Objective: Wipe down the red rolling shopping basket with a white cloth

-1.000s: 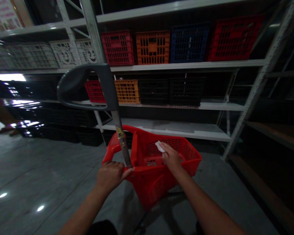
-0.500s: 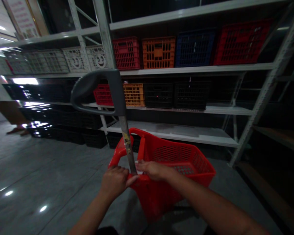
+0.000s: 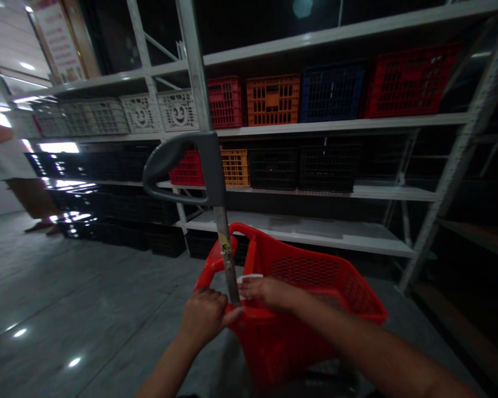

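Note:
A red plastic shopping basket cart (image 3: 269,354) stands before me, with a grey metal pole (image 3: 228,265) rising past its rear rim to a dark grey loop handle (image 3: 216,171). My left hand (image 3: 205,315) is closed round the red rim just left of the pole's base, its thumb lying along the edge. On the pole's other side, my right hand (image 3: 268,292) presses a white cloth (image 3: 252,277) against the cart's inner rear part. The fingers cover most of the cloth, so whether it is fabric or paper is unclear.
Behind the cart runs a white metal shelf rack (image 3: 336,237) holding an orange crate (image 3: 273,100), a blue crate (image 3: 333,93), red crates and black crates. White baskets (image 3: 141,113) line the upper left. A person (image 3: 8,155) stands at the far left on the grey floor (image 3: 120,309).
The view has shifted, so the cart and rack appear farther right and lower. More of the white cloth shows above my right hand. My left hand keeps its hold on the rim.

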The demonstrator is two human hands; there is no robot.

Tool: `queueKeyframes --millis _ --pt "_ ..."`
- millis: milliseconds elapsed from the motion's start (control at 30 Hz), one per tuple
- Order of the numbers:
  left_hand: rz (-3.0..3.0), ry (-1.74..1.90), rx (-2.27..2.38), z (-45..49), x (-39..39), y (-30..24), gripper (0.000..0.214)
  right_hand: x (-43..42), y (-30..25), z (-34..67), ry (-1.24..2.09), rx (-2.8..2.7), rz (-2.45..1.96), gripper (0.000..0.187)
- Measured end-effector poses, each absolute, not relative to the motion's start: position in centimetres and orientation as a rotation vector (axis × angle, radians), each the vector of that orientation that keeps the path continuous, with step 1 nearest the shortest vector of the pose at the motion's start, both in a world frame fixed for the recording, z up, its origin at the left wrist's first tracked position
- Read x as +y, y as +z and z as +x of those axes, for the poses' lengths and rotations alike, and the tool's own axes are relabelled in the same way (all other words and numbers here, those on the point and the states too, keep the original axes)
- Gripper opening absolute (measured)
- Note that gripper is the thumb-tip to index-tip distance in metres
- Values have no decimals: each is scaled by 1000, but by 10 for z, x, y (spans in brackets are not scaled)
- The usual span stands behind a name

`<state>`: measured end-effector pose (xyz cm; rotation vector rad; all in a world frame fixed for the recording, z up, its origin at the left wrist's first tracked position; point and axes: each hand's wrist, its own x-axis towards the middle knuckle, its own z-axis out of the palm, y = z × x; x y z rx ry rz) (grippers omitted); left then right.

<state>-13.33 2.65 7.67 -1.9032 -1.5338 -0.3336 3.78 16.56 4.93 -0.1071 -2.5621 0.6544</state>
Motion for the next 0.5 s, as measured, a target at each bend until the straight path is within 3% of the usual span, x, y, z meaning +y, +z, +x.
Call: queueKeyframes --millis 100,333,500 --pt "-1902 -337 -1522 -131 25 77 48 177 57 47 564 -2695 9 49" --pt "-1879 -340 -1518 -131 26 77 46 185 48 24 393 -2552 -417 39" --pt "-1872 -378 -1498 -128 21 76 45 154 46 47 463 -2680 20 42"
